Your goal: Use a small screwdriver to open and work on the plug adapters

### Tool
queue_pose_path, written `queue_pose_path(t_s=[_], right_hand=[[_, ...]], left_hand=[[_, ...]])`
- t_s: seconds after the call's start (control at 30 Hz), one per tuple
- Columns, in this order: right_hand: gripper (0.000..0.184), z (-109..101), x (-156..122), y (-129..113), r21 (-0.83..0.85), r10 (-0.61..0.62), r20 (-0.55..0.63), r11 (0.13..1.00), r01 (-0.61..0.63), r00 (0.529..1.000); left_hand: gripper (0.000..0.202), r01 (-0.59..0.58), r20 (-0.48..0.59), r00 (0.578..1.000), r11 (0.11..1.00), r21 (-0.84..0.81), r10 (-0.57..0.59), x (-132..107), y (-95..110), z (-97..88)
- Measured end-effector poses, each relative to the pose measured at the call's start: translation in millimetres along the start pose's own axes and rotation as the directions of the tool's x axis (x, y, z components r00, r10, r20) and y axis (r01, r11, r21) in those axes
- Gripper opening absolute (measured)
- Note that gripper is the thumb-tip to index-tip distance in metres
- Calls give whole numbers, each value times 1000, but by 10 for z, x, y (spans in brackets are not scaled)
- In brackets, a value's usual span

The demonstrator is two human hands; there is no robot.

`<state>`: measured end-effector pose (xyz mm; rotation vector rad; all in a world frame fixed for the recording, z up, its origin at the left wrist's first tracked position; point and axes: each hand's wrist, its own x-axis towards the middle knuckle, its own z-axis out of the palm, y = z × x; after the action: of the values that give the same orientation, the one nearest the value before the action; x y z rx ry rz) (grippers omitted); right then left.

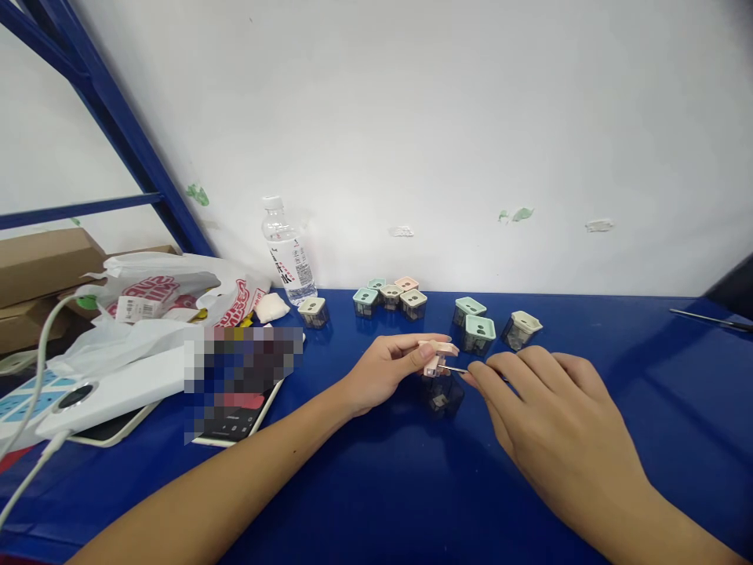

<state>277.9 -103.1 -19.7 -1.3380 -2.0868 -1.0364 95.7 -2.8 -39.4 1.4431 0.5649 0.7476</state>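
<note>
My left hand (382, 373) pinches a pale pink plastic lid (438, 353) between thumb and fingers. My right hand (547, 400) reaches in from the right, its fingertips on a thin metal pin (452, 368) whose tip meets the lid. Just below the hands stands a small dark transparent box (444, 399), partly hidden by them. Several more transparent boxes with mint, cream or pink lids stand behind on the blue tabletop (353, 479), among them a mint-lidded box (478, 334) nearest my right hand.
A plastic water bottle (288, 251) stands by the white wall, beside a white plastic bag (176, 294) and cardboard boxes (41, 282). A power strip (35, 404) with a white cable lies left. A pixelated patch covers a device (235, 416). A long dark tool (709, 318) lies far right.
</note>
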Motion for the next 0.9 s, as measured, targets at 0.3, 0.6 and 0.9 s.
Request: queue_pose_path(t_s=[0.3,0.6,0.9], right_hand=[[34,13,-20,0,14,25,-24,1000,-24,999],[35,37,16,35,43,-21,-5,999,21,1000],[26,21,-25,73,105,-9,21,994,6,1000]], left_hand=[[41,-4,-15,1000,998,69,5,0,5,-3],[47,15,-23,1000,997,77,-13,-9,18,9],[50,20,-27,999,998,65,-18,-15,37,12]])
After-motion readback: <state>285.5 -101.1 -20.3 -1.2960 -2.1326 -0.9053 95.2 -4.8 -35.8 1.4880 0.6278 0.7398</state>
